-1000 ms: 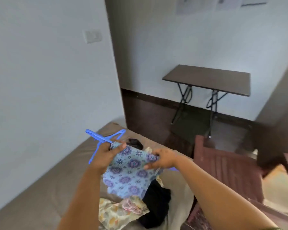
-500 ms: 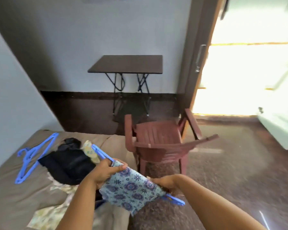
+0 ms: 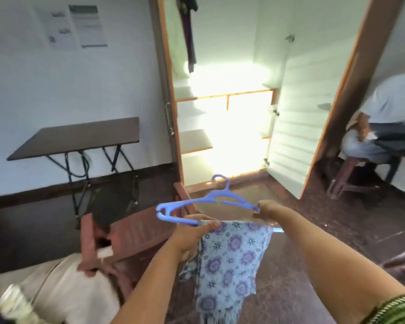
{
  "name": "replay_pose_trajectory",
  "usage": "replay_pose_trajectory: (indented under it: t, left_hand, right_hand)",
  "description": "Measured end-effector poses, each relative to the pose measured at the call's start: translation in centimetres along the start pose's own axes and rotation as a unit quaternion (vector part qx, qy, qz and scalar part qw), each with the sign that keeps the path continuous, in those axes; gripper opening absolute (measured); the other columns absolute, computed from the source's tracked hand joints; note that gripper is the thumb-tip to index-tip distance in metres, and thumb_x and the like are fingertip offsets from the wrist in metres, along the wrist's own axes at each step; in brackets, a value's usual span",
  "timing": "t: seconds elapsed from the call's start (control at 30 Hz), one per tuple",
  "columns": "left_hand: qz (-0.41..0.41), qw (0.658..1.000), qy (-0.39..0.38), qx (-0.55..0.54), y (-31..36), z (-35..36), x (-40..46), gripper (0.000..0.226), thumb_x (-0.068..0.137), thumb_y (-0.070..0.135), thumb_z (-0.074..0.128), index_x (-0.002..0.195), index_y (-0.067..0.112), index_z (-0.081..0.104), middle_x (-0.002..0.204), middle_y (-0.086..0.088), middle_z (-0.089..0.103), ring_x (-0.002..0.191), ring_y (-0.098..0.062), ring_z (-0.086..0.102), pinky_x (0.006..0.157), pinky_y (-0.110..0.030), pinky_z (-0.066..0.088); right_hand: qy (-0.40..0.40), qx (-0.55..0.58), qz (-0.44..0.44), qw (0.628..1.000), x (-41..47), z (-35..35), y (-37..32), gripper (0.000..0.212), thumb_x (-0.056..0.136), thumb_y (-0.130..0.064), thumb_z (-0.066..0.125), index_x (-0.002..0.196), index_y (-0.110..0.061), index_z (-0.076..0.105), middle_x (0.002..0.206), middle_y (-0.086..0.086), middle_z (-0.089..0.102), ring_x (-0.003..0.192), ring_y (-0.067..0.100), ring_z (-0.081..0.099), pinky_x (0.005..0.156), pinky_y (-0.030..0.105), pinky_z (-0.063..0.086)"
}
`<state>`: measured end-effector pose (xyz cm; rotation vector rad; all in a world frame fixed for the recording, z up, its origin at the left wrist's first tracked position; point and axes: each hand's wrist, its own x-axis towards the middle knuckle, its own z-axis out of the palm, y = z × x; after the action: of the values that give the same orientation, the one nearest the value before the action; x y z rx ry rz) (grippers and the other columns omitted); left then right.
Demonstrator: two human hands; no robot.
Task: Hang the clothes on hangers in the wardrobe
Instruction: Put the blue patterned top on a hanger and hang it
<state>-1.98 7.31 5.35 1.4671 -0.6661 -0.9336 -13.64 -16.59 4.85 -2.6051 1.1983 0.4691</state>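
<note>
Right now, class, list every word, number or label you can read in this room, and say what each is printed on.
None can be read.
Papers on the wall: printed lines and small pictures, too blurred to read.
Blue hanger and floral cloth: no lettering visible.

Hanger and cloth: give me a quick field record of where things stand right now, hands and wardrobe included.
hanger: blue plastic hanger, held up in front of the person, hook pointing up
cloth: blue floral cloth draped over the hanger's bottom bar, hanging down
left hand: left hand pinches cloth and bar near the hanger's left end
right hand: right hand grips the hanger's right end
wardrobe: open wardrobe ahead, one dark garment hanging inside
stage: cloth on hanger, not yet hung
</note>
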Motion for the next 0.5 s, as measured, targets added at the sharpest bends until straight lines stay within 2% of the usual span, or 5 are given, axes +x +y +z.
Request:
replay_pose_trajectory:
  t: [0.07,0.17,0.23,0.37,0.5]
  left_hand:
    - [0.011,1.0,-0.014,0.02,1.0,2.8,2.9,0.018,0.08,0.016,0.077,0.09,0.001,0.074,0.086,-0.009,0.075,0.083,-0.02,0.071,0.069,-0.029,0.056]
    - [0.061,0.997,0.011,0.044,2.6,5.3,8.0,0.011,0.079,0.022,0.08,0.083,0.012,0.076,0.087,-0.005,0.075,0.086,-0.02,0.071,0.079,-0.04,0.057]
    - [0.074,0.997,0.035,0.018,4.5,6.0,12.1,0.006,0.078,0.019,0.08,0.083,0.017,0.076,0.09,-0.002,0.076,0.089,-0.018,0.07,0.081,-0.037,0.057]
    - [0.13,0.99,0.045,0.011,10.4,5.7,21.8,0.019,0.077,0.018,0.079,0.09,0.005,0.075,0.088,-0.009,0.075,0.087,-0.022,0.07,0.068,-0.023,0.055]
    - [0.206,0.976,0.06,0.037,17.6,4.1,32.0,0.013,0.081,0.016,0.076,0.089,0.007,0.076,0.085,-0.004,0.075,0.084,-0.013,0.07,0.074,-0.027,0.054]
  right_hand:
    - [0.016,0.005,0.026,1.0,1.9,-2.7,3.1,0.045,0.1,-0.043,0.042,0.129,-0.011,0.056,0.127,0.009,0.06,0.116,0.026,0.056,0.095,0.03,0.042]
    - [0.087,0.033,0.042,0.995,5.1,-7.0,5.9,0.04,0.103,-0.036,0.037,0.129,-0.012,0.055,0.131,0.008,0.057,0.122,0.028,0.052,0.099,0.033,0.038]
    - [0.136,0.023,0.047,0.989,7.8,-10.3,6.7,0.036,0.102,-0.03,0.037,0.127,-0.011,0.054,0.13,0.009,0.058,0.122,0.029,0.051,0.101,0.033,0.035]
    - [0.193,-0.046,0.031,0.98,14.8,-19.1,6.7,0.032,0.105,-0.024,0.029,0.13,-0.016,0.048,0.127,0.007,0.054,0.12,0.026,0.048,0.102,0.036,0.032]
    - [0.256,-0.031,0.013,0.966,22.9,-30.2,5.2,0.034,0.106,-0.027,0.027,0.129,-0.013,0.048,0.131,0.01,0.052,0.122,0.028,0.046,0.103,0.037,0.031]
